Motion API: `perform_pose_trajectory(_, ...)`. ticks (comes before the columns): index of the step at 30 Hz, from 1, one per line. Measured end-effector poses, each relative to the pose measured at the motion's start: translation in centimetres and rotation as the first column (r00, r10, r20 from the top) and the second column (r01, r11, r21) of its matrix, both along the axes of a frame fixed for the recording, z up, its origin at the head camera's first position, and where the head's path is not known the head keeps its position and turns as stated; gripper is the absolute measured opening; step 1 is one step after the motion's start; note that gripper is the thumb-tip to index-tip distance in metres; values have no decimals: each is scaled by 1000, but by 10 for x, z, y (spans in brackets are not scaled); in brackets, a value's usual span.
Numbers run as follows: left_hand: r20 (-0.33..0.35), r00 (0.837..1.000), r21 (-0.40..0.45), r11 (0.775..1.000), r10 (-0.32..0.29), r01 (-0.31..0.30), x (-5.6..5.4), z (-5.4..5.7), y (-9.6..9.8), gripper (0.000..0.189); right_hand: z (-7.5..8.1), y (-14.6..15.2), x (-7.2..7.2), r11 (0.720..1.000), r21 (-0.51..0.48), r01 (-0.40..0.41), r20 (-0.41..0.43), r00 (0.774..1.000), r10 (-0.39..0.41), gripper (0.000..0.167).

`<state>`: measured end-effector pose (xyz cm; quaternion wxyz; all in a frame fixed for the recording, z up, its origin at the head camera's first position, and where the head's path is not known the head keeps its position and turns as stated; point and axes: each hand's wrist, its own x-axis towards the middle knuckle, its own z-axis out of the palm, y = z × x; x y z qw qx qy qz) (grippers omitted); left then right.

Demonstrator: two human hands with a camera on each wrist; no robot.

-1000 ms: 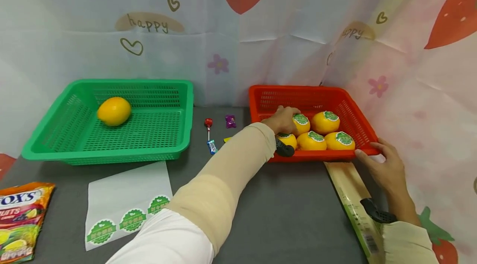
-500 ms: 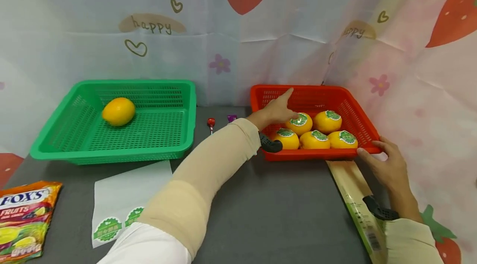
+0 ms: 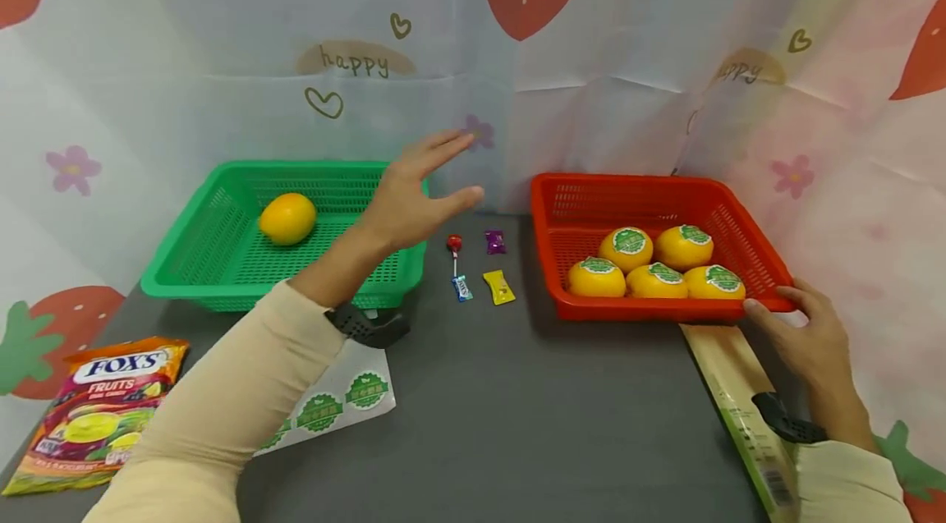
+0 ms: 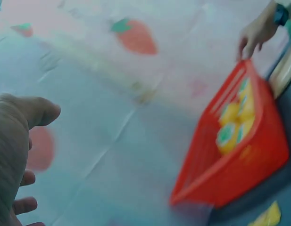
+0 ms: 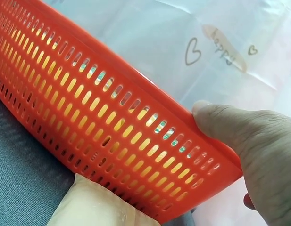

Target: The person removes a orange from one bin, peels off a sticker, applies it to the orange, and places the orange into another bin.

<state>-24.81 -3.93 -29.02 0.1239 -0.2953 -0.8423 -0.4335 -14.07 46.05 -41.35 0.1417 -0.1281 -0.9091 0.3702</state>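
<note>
My left hand (image 3: 414, 199) is raised before the right end of the green basket (image 3: 222, 293), thumb and fingers spread apart and holding nothing. One lemon (image 3: 288, 219) without a visible sticker lies in that basket. At the right, my right hand (image 3: 809, 338) grips the near right corner of the red basket (image 3: 658, 310); in the right wrist view its thumb (image 5: 220, 120) lies over the red rim. Several lemons (image 3: 626, 248) with green round stickers on top sit inside the red basket. The left wrist view shows the left fingers well apart from it.
A white sheet of green stickers (image 3: 367, 389) lies partly behind the left forearm. A candy bag (image 3: 111, 416) rests at the left. Between the baskets are a lollipop (image 3: 454, 248) and small wrapped candies (image 3: 498, 286). A long flat package (image 3: 739, 396) lies below the right hand.
My left hand has left the lemons in the red basket and swung left toward the green basket, fingers spreading. The right hand keeps its grip on the corner. The head view has turned left.
</note>
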Motion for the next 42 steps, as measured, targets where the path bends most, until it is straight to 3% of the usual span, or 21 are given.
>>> perform_pose_trajectory(2, -38, 999, 44, 998, 37, -35, 7, -5, -33, 60, 1, 2, 2, 1000, 7, 5, 4, 1000, -5, 64)
perform_pose_trajectory(6, -11, 988, 143, 978, 154, -150, 20, -23, -99, 56, 2, 4, 5, 1000, 12, 19, 13, 1000, -19, 64)
perform_pose_trajectory(9, 4, 959, 198, 940, 283, -278, 28, -38, -145, 53, 2, 3, 6, 1000, 13, 23, 18, 1000, -23, 64)
perform_pose_trajectory(11, 4, 930, 233, 904, 368, -359, 34, -49, -173, 52, 2, 2, 6, 1000, 11, 26, 27, 999, -26, 65)
perform_pose_trajectory(14, 29, 870, 281, 831, 492, -480, 42, -67, -210, 49, 1, 1, 6, 999, 1, 36, 47, 998, -36, 67)
perform_pose_trajectory(17, 106, 804, 286, 757, 585, -588, 49, -85, -239, 49, 2, 1, 6, 999, -7, 45, 67, 997, -44, 68)
perform_pose_trajectory(19, 163, 762, 243, 723, 627, -647, 51, -98, -253, 50, 4, 2, 6, 999, 3, 41, 82, 996, -41, 70)
perform_pose_trajectory(21, 206, 734, 193, 709, 647, -679, 53, -111, -265, 53, 7, 1, 4, 999, 20, 29, 99, 995, -31, 73)
perform_pose_trajectory(25, 270, 696, 133, 690, 665, -711, 60, -134, -280, 57, 15, -2, 1, 999, 47, 9, 132, 991, -15, 81)
perform_pose_trajectory(29, 274, 683, 164, 667, 677, -727, 66, -147, -285, 57, 30, -16, -2, 999, 40, 36, 99, 994, -39, 83)
perform_pose_trajectory(33, 261, 679, 202, 649, 686, -733, 66, -150, -285, 55, 60, -48, -7, 1000, -2, 27, 39, 999, -27, 83)
perform_pose_trajectory(38, 309, 655, 208, 622, 690, -754, 71, -154, -283, 54, 100, -114, -17, 986, -56, -160, -65, 986, 156, 80)
perform_pose_trajectory(42, 317, 664, 201, 636, 677, -745, 72, -155, -283, 55, 121, -175, -27, 938, -97, -333, -129, 939, 320, 76)
